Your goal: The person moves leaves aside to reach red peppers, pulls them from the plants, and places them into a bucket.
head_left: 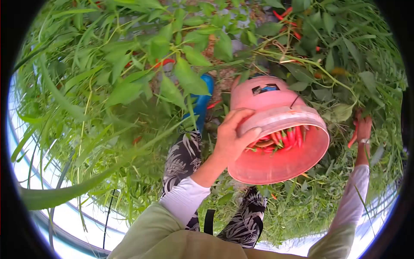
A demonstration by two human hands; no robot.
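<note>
A pink plastic bucket (276, 101) is tilted with its mouth toward me, and red chili peppers (286, 138) with some green stems lie inside. My left hand (233, 131) grips its rim on the left side, thumb over the edge. Off to the right, my right hand (363, 125) reaches in among the pepper plant's leaves. Its fingers are partly hidden by foliage and appear closed. A slim red chili pepper (352, 139) sticks out beside the palm.
Leafy pepper plants (185, 64) fill the far side and left, with a red chili (164, 63) hanging there. More red chilies (284, 15) show at the upper right. A blue boot (202, 101) stands left of the bucket. Long grass surrounds my legs.
</note>
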